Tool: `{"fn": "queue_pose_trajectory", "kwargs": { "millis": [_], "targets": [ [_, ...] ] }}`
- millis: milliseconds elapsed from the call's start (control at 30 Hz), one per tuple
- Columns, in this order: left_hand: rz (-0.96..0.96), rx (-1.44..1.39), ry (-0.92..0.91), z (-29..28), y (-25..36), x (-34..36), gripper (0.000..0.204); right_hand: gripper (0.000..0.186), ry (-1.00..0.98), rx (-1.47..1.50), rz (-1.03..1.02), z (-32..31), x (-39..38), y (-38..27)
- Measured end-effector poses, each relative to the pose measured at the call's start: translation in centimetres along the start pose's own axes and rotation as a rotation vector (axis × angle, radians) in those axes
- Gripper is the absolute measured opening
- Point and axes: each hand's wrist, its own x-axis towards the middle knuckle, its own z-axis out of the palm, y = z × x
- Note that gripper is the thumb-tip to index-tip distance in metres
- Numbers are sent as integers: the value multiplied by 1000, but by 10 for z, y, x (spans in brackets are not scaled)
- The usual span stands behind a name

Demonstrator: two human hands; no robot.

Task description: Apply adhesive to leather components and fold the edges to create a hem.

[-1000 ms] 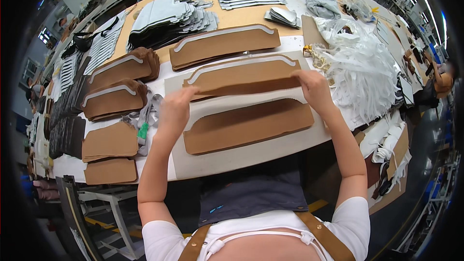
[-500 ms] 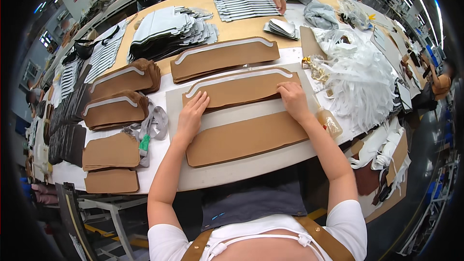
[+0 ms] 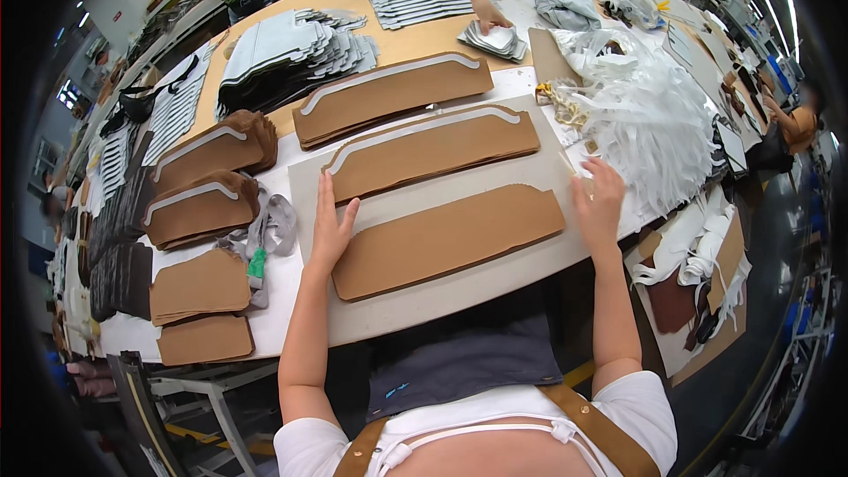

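Panel stack [image 3: 433, 155]: on board [image 3: 442, 290], beyond plain stack [image 3: 450, 243].
Left hand [image 3: 332, 225]: open, fingers against panel stack's left end.
Right hand [image 3: 601, 203]: right of plain stack; cannot tell whether grip holds anything.
Edges: square layers flush; leave white strip [image 3: 424, 122] unpressed.

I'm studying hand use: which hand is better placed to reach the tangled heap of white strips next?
Likely the right hand: it's close to the heap; the left hand is farther off, at the flat brown, white-edged panel.
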Motion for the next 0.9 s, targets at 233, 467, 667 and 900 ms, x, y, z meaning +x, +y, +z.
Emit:
{"fn": "queue_pose_trajectory", "kwargs": {
  "millis": [233, 467, 667, 900],
  "targets": [
    [23, -60, 53, 9, 0, 0, 77, 76, -2, 213, 509, -5, -72, 40],
    [-109, -524, 239, 3, -23, -2, 60, 52, 239, 811, 721, 0, -76, 39],
    [-236, -570, 331, -9, -21, -5, 47, 52, 246, 1558, 858, -37, -71, 46],
    [-238, -499, 325, -8, -20, -4, 41, 51, 275, 1054, 696, -36, -89, 26]
  ]
}}
